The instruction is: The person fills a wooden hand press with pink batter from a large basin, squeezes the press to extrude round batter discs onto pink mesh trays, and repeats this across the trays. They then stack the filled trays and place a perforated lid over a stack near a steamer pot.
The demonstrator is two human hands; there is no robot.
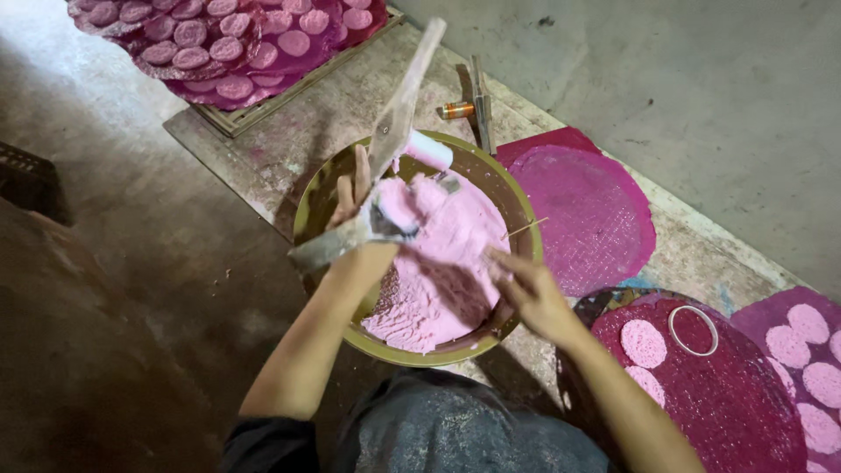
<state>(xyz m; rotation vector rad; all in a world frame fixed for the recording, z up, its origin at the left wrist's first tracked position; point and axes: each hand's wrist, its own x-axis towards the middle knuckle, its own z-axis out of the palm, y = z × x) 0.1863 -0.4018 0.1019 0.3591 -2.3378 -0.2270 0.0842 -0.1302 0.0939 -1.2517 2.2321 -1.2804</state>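
Paste (438, 263) fills your round basin (517, 206) at the board's middle, your left hand (355, 197) gripping a flat scraper (337, 241), right hand (526, 285) pinching paste, few discs (644, 343) laid, much paste remaining.

Bare grey concrete floor (718, 105), stained, fills far right. Worn dusty wooden board (289, 140) runs diagonally from far left toward near right, pink smears on surface. Brown packed-dirt ground (131, 263) at left, dim, shadowed toward near left corner. Dark slatted crate edge (26, 180) at left margin. Round magenta woven mats (596, 219) lie on board at right; further mats stacked on shallow wooden tray (236, 118) at far left. Light soft, from far side; no walls or windows visible.
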